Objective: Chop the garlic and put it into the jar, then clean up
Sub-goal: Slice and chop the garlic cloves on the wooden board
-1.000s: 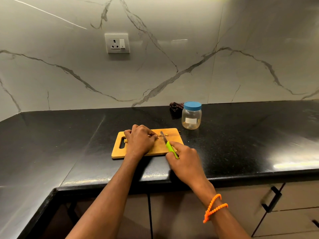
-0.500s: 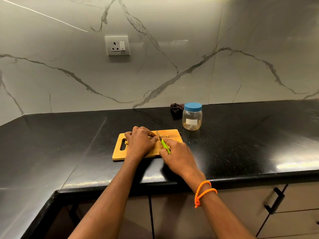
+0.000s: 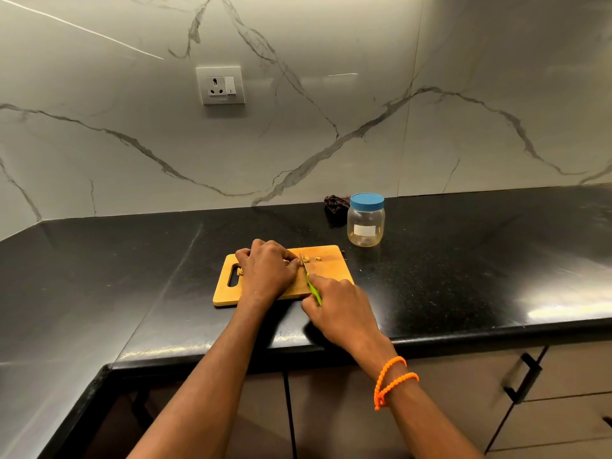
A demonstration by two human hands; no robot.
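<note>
Wooden cutting board (image 3: 328, 271) lies on the black counter (image 3: 463, 260), and on its left half the left hand (image 3: 270, 268) rests with fingers curled down over garlic (image 3: 306, 258), pinning it. Just right of that hand on the board, the knife (image 3: 311, 283) meets the garlic, its green handle gripped by the right hand (image 3: 341, 309). Beyond the board's right corner stands the blue-lidded jar (image 3: 366, 221), closed, with a dark cloth (image 3: 336, 207) at its left.

We see bare bench (image 3: 463, 260) right and left of the chopping board (image 3: 328, 271); behind the board's right corner, the jar (image 3: 365, 220) and a dark cloth (image 3: 336, 208) block passage.
</note>
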